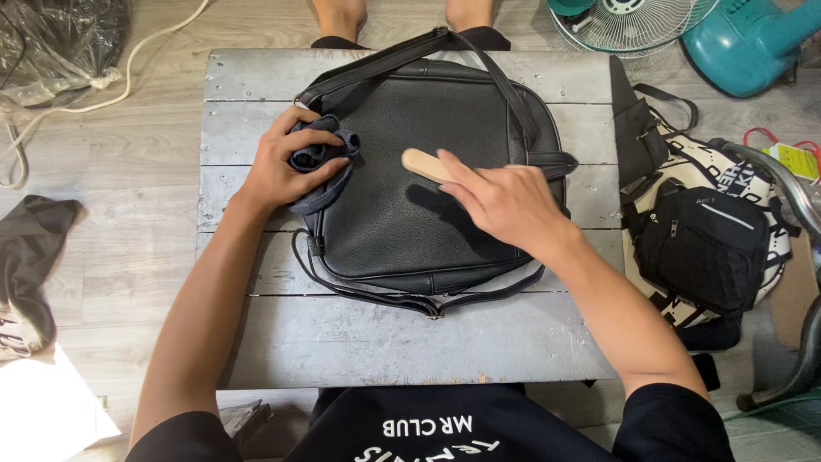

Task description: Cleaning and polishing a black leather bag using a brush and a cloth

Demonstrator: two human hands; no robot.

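Black leather bag (428,184): flat at centre of the grey plank bench (385,342), long axis 12 to 6 o'clock, straps trailing at both ends.

Wooden brush (425,163): on the bag, handle end pointing to 10 o'clock; bristles hidden under the right hand (505,201), grip closed on it.

Dark cloth (321,162): bunched at the bag's 9 o'clock edge, left hand (286,167) grip closed around it.

Other bags (701,239): 3 o'clock, partly overlapped.

Left hand (286,167) fingers curled gripping; right hand (505,205) fingers closed, palm down.
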